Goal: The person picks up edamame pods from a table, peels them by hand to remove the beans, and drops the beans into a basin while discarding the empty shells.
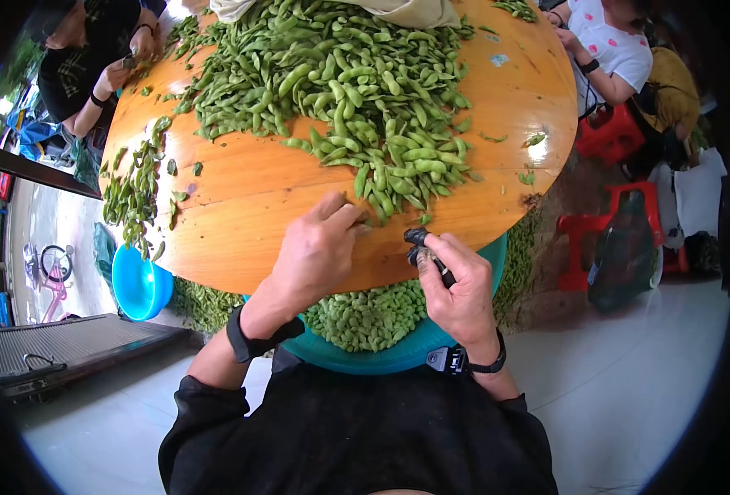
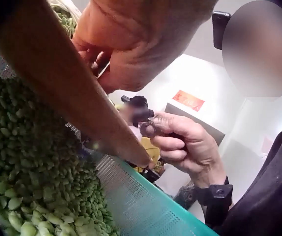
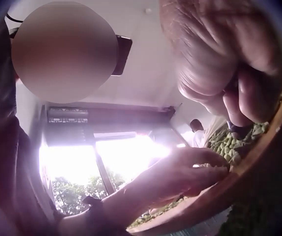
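Green pods (image 1: pixel 348 124) lie heaped across the round wooden table (image 1: pixel 233 223), their back edge tucked under a pale cloth (image 1: pixel 418 10) that runs out of sight at the top. The left hand (image 1: pixel 319 247) is just this side of the heap, fingers bent in close together; I can't make out whether a pod sits between them, since the knuckles cover the tips and the wrist views blur there. The right hand (image 1: pixel 464 293) is curled narrow beside it, over the table's near rim, with dark wrappings (image 1: pixel 415 237) at the thumb and forefinger. Something black shows along the thumb too, but I couldn't say what it is, or whether anything is pinched there.

Below that rim, loose green beans (image 1: pixel 365 318) fill a teal basin (image 1: pixel 332 359); the tabletop hides its far part, and the forearms cross over its sides. Across the table, one person in black (image 1: pixel 92 66) and another in white (image 1: pixel 612 41) are cut off at the top, small things at their fingers too tiny to read. A dark bag (image 1: pixel 625 260) half covers a red stool (image 1: pixel 575 247). In the right wrist view, glare whites out the windows (image 3: pixel 126 160).
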A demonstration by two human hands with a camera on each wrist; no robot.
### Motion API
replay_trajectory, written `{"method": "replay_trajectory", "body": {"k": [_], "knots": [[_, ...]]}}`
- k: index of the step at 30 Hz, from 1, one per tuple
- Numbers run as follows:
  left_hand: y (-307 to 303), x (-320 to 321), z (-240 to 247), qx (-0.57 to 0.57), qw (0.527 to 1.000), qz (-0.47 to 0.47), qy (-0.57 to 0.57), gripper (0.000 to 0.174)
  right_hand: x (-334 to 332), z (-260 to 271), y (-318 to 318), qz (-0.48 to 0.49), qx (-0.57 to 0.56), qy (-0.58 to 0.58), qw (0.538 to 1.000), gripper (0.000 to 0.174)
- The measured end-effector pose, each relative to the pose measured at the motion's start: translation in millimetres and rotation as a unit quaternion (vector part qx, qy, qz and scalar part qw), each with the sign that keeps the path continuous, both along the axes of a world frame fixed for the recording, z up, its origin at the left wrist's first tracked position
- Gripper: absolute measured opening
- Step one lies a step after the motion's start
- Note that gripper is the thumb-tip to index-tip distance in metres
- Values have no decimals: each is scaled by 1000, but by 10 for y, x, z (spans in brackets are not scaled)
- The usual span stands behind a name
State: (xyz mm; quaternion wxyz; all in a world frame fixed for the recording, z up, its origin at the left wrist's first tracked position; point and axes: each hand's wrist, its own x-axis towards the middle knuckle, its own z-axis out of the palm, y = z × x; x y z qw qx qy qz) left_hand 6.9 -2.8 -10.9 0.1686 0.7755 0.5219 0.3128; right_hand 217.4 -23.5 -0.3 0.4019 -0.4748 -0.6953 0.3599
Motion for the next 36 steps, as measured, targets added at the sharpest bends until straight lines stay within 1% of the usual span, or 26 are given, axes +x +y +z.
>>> {"method": "replay_trajectory", "body": {"k": [1,2,3,4,5,6,10,14,15,16,18,20,22,23,24,25,26,28,29,30,31,32,33,34,35,36], "knots": [[-35,9,-2,1,1000,-3,0,17,-15,-9,-12,-4,-14,14,1000,25],[-107,28,-4,-115,984,17,-138,14,-33,-12,-19,-7,-15,13,1000,25],[-171,47,-2,-227,935,36,-271,14,-55,-15,-27,8,-52,56,997,25],[-212,56,36,-227,935,35,-271,14,-84,-16,-35,23,-89,99,991,25],[-251,56,103,-325,877,33,-353,17,-119,28,-56,28,-161,152,975,26],[-290,56,138,-416,801,30,-429,20,-134,17,-55,28,-161,151,975,26],[-382,150,66,-391,762,55,-513,18,-149,-40,-44,66,-167,190,965,27],[-431,241,4,-316,794,46,-517,15,-116,25,-58,75,-226,226,945,27],[-440,236,-9,-295,824,49,-482,12,-113,22,-61,74,-226,226,944,27],[-446,236,-17,-273,851,51,-445,10,-107,15,-62,80,-208,213,951,27],[-456,262,-14,-261,861,53,-433,9,-89,11,-57,84,-189,199,958,26],[-474,270,-12,-249,871,58,-420,9,-81,10,-50,90,-102,127,983,25],[-484,266,-10,-296,824,51,-480,6,-69,-15,-43,97,-120,154,976,24],[-479,247,-11,-296,824,51,-480,6,-58,-27,-39,104,-138,181,968,23],[-467,213,-12,-367,737,22,-567,6,-35,-33,-30,103,-138,181,968,23],[-456,185,-14,-429,635,-8,-643,6,-6,-38,-15,132,-247,307,910,23],[-449,166,-33,-430,634,-7,-642,6,8,-41,-5,156,-347,423,823,22],[-435,141,-79,-451,572,-44,-683,5,-25,-32,-7,165,-335,428,823,21],[-442,163,-78,-452,573,-43,-683,5,-39,-20,-24,144,-310,388,856,20],[-455,206,-76,-427,605,-28,-672,6,-55,-13,-34,123,-283,347,886,20],[-462,231,-70,-402,636,-12,-659,8,-78,-25,-26,123,-283,347,886,20],[-459,230,-60,-402,635,-12,-659,8,-104,-47,-10,115,-117,214,963,20],[-453,226,-43,-389,702,-19,-596,9,-122,-59,-2,101,55,69,991,21],[-450,219,-15,-373,762,-25,-529,11,-129,-47,-18,102,55,68,991,21],[-452,200,68,-390,788,-6,-476,14,-135,-21,-50,96,46,61,992,21],[-454,178,90,-391,787,-4,-477,14,-140,4,-74,90,38,54,994,22]]}}
